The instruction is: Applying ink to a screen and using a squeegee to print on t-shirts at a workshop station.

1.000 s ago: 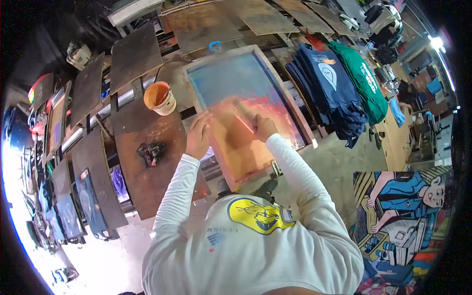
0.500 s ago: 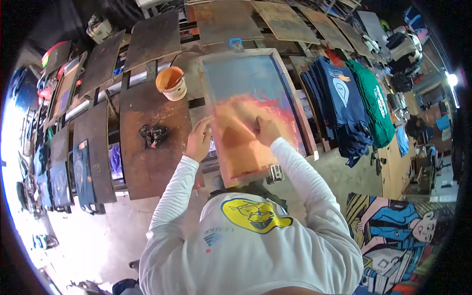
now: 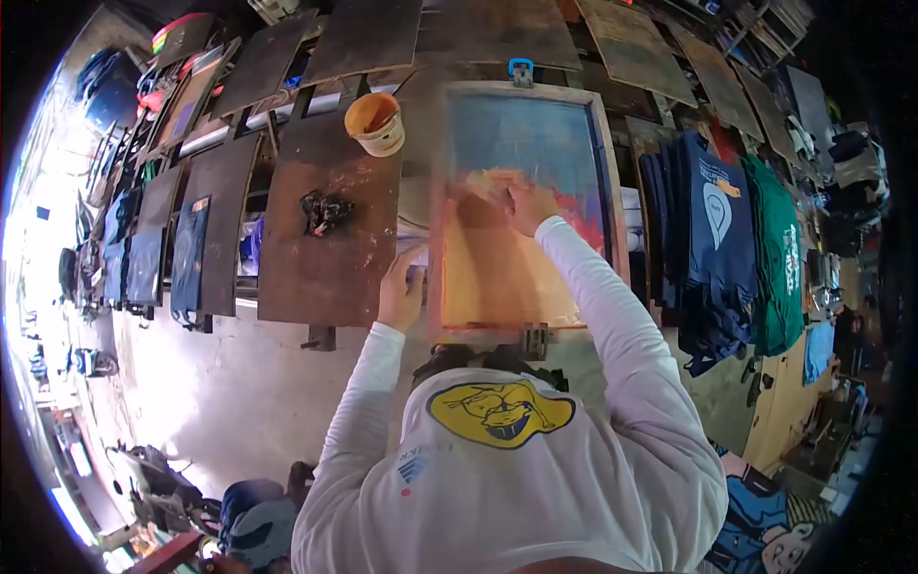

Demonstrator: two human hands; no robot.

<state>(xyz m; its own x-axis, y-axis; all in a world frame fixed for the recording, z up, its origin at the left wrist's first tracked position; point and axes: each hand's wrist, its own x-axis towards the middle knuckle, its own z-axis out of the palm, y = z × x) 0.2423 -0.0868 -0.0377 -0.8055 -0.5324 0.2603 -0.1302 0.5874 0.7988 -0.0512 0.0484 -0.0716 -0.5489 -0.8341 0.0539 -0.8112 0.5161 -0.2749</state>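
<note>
A wooden-framed printing screen (image 3: 610,177) lies in front of me, its mesh smeared blue-grey at the far half and orange with red streaks nearer. Around a tan squeegee (image 3: 497,179), blurred at its edges, the fingers of my right hand (image 3: 532,208) are closed, about midway up the mesh. My left hand (image 3: 402,292) is beside the screen's left edge, fingers slightly bent and apart, with nothing seen in it. A hinge clamp (image 3: 535,339) sits at the screen's near edge, and a blue-topped clip (image 3: 521,72) at the far edge.
Left of the screen, a brown board (image 3: 325,258) bears a dark crumpled rag (image 3: 325,212) and an orange-stained bucket (image 3: 376,124). Stacked navy shirts (image 3: 712,230) and green shirts (image 3: 773,249) hang at the right. More boards (image 3: 363,43) line the far side.
My right hand has moved the squeegee away from me over the mesh. The left hand has come slightly off the screen's left edge. The whole view has shifted and turned.
</note>
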